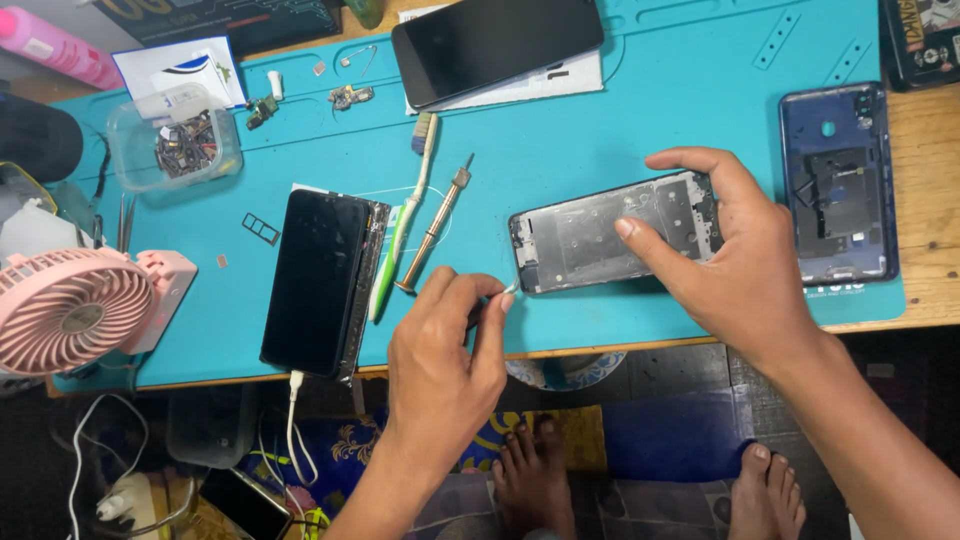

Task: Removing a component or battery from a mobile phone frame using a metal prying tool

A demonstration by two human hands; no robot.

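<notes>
Meanwhile, at a wooden workbench covered by a teal repair mat (620, 110), a person is working on a stripped phone frame (600, 235) lying near the mat's front edge. The right hand (740, 260) is pressing down on the frame's right end, thumb laid across the bare metal middle and fingers curled over the far edge, pinning it flat. The left hand (445, 350) is pinching a thin pale strip (510, 290) between thumb and forefinger, its tip touching the frame's lower left corner.

Just to the left of the frame, a small screwdriver (435, 228) and a green-handled toothbrush (405, 225) are lying side by side, tilted, beside a dark phone (315, 280) with a white cable (293, 420) plugged into its near end. A second dark phone (495, 45) is resting on white paper at the back of the mat. A blue phone back cover (838, 185), inside facing up, is lying at the mat's right edge, well apart from the frame. A clear plastic tub of small parts (180, 140) is sitting at the back left, and a pink desk fan (80, 305) is standing at the left edge. Bare feet are showing under the bench.
</notes>
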